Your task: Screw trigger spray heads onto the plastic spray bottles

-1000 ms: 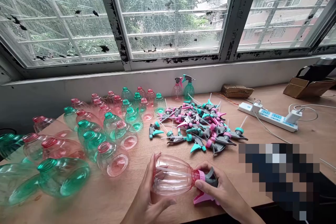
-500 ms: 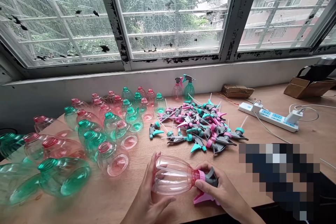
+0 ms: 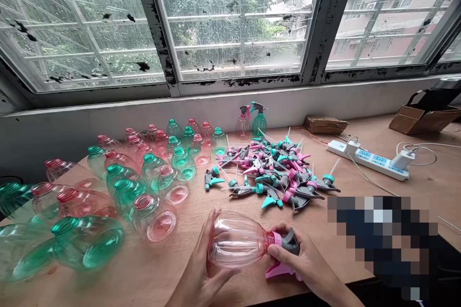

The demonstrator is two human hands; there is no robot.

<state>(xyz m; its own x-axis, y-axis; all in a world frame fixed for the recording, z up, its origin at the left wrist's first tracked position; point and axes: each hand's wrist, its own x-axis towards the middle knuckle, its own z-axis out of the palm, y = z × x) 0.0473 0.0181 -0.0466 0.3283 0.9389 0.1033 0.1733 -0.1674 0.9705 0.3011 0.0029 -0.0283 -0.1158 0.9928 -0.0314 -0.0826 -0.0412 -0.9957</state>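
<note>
A clear pink spray bottle (image 3: 237, 241) lies on its side in the air just above the table's front part, its neck pointing right. Around its base is my left hand (image 3: 205, 256), fingers behind and thumb along the underside. My right hand (image 3: 293, 252) grips the pink collar and grey body of the trigger sprayer head (image 3: 284, 248), which sits on the bottle's neck. The pink trigger points down toward me. Beyond the bottle lies a pile of loose trigger sprayer heads (image 3: 273, 168) in grey with pink or teal parts.
Many open pink and green bottles (image 3: 154, 218) stand on the left of the wooden table (image 3: 201, 292). Two assembled spray bottles (image 3: 259, 122) stand by the wall. A white power strip (image 3: 370, 159), a small carton (image 3: 326, 124) and a blurred-out patch (image 3: 389, 244) are on the right.
Both hands keep nearly the same place and hold on the pink spray bottle. The bottle seems to have turned slightly; everything on the table stays put.
</note>
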